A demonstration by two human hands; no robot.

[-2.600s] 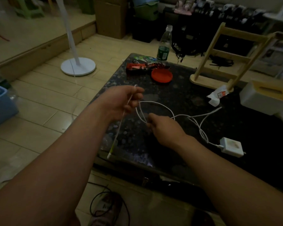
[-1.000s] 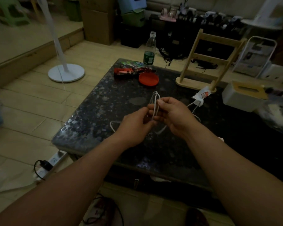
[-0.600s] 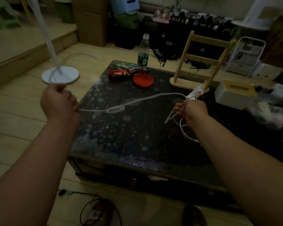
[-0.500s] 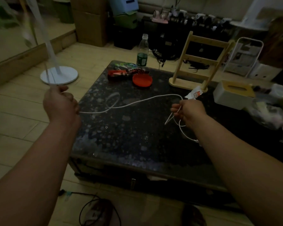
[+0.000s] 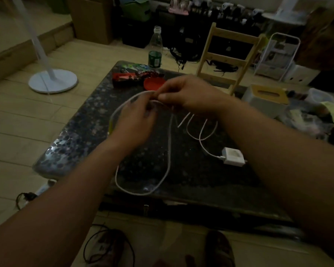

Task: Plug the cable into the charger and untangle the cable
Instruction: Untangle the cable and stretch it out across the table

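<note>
A thin white cable hangs in a long loop from both hands down to the table's front edge. Its other end runs in small curves across the dark stone table into the white charger block, which lies flat to the right. My left hand and my right hand meet above the table's middle, fingertips touching, both pinching the cable. A loose cable end sticks out below my right hand.
At the table's far end lie a red lid, a red packet and a green-labelled bottle. A wooden rack and a tissue box stand at the right. A fan base sits on the floor left.
My hands were spread wide apart with the cable stretched between them; now they have come together over the table and the cable hangs in a long loop.
</note>
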